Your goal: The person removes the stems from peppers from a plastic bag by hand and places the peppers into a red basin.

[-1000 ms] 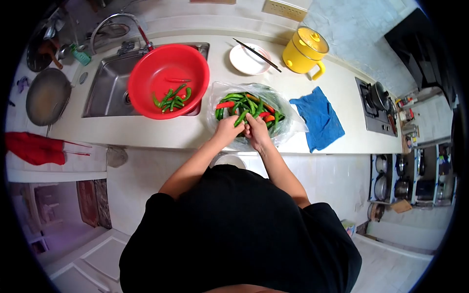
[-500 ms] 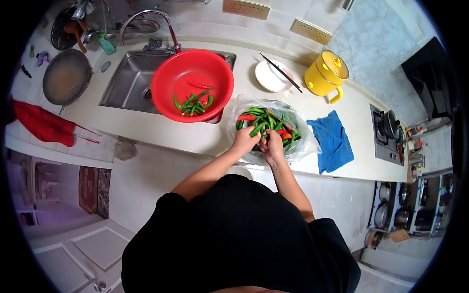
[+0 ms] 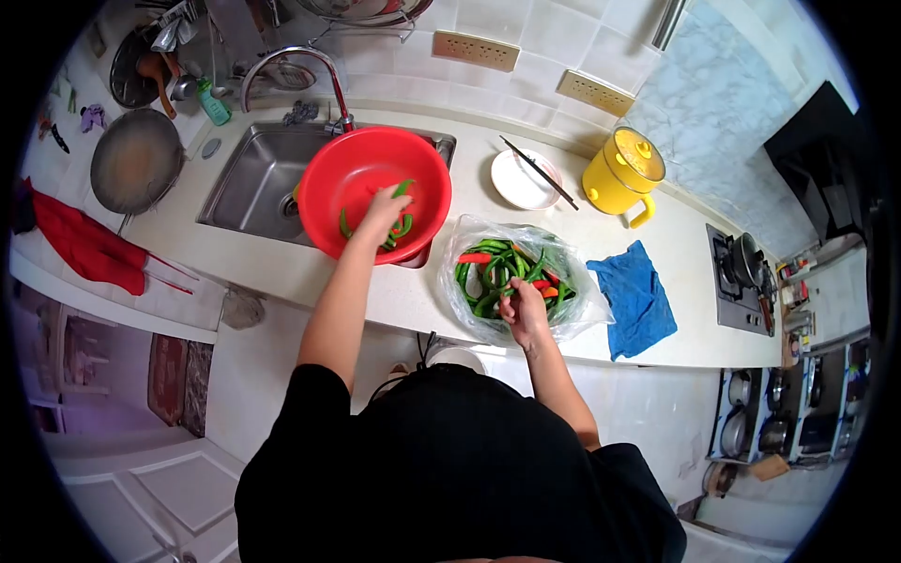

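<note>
My left hand (image 3: 381,212) reaches into the red plastic basin (image 3: 324,192), with a green chili pepper (image 3: 404,188) pinched at its fingertips. Below that hand lie several other green chili peppers (image 3: 404,225) on the basin's floor, partly hidden by my fingers. Over the clear plastic bag (image 3: 584,305) is my right hand (image 3: 526,311), its fingers curled closed; whatever they hold is hidden. Green and red chili peppers (image 3: 490,272) fill the bag, which stands open on the counter.
The basin sits partly over a steel sink (image 3: 253,183) with a faucet (image 3: 343,103) behind it. A white bowl (image 3: 511,178) with black chopsticks (image 3: 540,172), a yellow electric pot (image 3: 619,178) and a blue cloth (image 3: 636,300) are on the counter. A stove (image 3: 737,281) is at right.
My left hand has moved from the bag leftward into the basin, carrying a green chili pepper. My right hand stays over the bag. The view has tilted up slightly.
</note>
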`<state>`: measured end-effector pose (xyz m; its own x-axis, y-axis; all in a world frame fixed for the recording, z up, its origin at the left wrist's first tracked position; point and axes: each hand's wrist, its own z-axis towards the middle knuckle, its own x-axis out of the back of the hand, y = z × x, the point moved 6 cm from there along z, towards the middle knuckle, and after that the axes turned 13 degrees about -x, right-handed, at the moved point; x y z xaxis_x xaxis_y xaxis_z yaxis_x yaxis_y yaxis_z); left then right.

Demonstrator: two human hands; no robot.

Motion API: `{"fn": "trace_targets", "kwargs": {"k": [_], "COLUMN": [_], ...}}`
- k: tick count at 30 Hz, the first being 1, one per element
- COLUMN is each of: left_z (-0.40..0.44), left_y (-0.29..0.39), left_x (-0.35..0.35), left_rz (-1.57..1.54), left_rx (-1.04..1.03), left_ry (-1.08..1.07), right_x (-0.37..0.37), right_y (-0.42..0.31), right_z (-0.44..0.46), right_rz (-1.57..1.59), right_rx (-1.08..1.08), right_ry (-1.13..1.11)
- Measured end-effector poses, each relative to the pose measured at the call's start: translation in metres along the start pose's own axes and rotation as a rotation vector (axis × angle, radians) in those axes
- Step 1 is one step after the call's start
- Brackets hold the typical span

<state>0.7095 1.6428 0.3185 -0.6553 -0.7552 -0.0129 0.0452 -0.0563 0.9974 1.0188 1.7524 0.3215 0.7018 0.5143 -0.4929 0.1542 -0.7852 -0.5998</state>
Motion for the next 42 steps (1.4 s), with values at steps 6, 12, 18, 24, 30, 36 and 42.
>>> {"fn": "trace_targets", "kwargs": {"k": [6, 12, 18, 24, 30, 36, 42], "left_z": [-0.01, -0.085, -0.105, -0.097, -0.12, -0.157, -0.175], "left_y": [0.01, -0.007, -0.032, -0.03, -0.05, -0.033, -0.033], "left_x": [0.041, 0.029, -0.01, 0.016, 0.052, 0.101, 0.133], "left_rz": [-0.445, -0.719, -1.1, -1.045, -1.012, -0.897, -0.823], "left_rx": [0.087, 0.175, 0.367, 0.324, 0.382, 0.311, 0.345], "left_ry": [0.272, 0.326, 0.293, 0.277, 0.341, 0.337, 0.35], "right_x": [-0.003, -0.047, -0.107, -0.148, -0.163, -0.175, -0.193], "right_y": [0.001, -0.001, 0.004, 0.002, 0.01, 0.021, 0.021], "right_z": [-0.003, -0.008, 0.036, 0.131, 0.269, 0.32, 0.343], "right_rz": [-0.019, -0.416, -0.525, -0.502, -0.84, -1.26, -1.486], "right_rx": [0.016, 0.024, 0.138, 0.143, 0.246, 0.186, 0.268], "right_ry": [-0.039, 0.058, -0.112, -0.066, 0.322, 0.698, 0.742]}}
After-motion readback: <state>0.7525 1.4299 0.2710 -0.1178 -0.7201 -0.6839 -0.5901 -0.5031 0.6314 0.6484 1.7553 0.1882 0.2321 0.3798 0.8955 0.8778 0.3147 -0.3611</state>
